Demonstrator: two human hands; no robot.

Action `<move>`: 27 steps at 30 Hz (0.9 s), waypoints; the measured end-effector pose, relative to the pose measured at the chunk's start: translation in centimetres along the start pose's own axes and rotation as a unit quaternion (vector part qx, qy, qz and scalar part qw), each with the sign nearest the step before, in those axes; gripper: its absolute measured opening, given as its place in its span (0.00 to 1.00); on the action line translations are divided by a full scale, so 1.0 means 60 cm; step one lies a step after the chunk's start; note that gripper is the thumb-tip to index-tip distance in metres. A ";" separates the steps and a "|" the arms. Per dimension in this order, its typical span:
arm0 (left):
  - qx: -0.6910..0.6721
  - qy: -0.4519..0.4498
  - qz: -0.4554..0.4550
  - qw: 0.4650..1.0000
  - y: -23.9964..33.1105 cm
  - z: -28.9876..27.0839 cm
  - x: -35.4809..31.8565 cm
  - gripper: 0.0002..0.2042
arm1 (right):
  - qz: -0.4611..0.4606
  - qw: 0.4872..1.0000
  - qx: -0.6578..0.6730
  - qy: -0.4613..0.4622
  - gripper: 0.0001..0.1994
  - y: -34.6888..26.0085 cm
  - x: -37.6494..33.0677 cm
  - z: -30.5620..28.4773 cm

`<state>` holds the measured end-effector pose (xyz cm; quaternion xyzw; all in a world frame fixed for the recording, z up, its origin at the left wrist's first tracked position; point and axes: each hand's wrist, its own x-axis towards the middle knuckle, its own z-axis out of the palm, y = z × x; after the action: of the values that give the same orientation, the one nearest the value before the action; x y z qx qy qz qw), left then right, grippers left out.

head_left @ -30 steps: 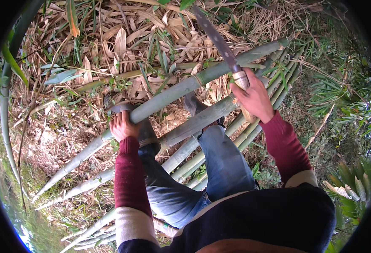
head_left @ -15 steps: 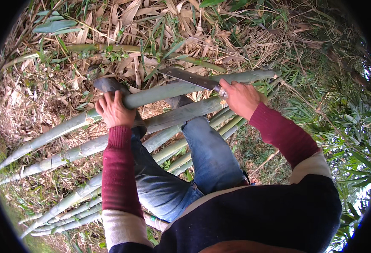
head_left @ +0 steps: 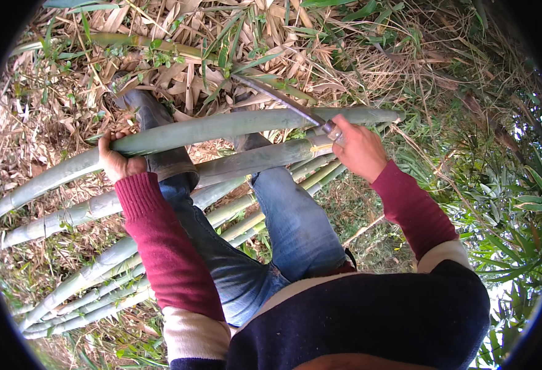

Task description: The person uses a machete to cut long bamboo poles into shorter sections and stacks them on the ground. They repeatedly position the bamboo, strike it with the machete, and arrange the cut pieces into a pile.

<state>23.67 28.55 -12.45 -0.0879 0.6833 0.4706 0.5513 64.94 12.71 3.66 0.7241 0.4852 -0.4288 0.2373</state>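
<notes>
Gripping pale green bamboo pole (head_left: 221, 126) mid-frame, left hand (head_left: 118, 161) fingers wrapped | right hand (head_left: 358, 148) fingers closed around knife (head_left: 283, 102) | stacked poles (head_left: 98, 271) lower left

ground (head_left: 49, 86): dry leaves, grass | cut bamboo poles (head_left: 86, 283) lying side by side on it

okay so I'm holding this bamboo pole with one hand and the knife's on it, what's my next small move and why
Probably draw the blade along the top bamboo pole, away from your left hand. Your right hand has the edge laid on the pole near its cut end, and the left steadies it over your knee.
</notes>
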 end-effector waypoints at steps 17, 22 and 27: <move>-0.204 -0.197 -0.013 0.959 0.015 0.050 -0.039 0.04 | -0.059 0.971 -0.224 -0.053 0.19 -0.105 0.019 -0.200; -0.205 -0.166 -0.009 0.965 0.006 0.041 -0.033 0.04 | -0.118 0.947 -0.283 -0.097 0.17 -0.181 0.072 -0.185; -0.221 -0.167 -0.007 0.961 0.002 0.045 -0.029 0.04 | -0.021 0.952 -0.290 -0.092 0.20 -0.124 0.042 -0.175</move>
<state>26.06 29.95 -10.78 -0.1327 0.4593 0.6142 0.6278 62.71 25.07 7.52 0.5713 0.5794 -0.3396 0.4717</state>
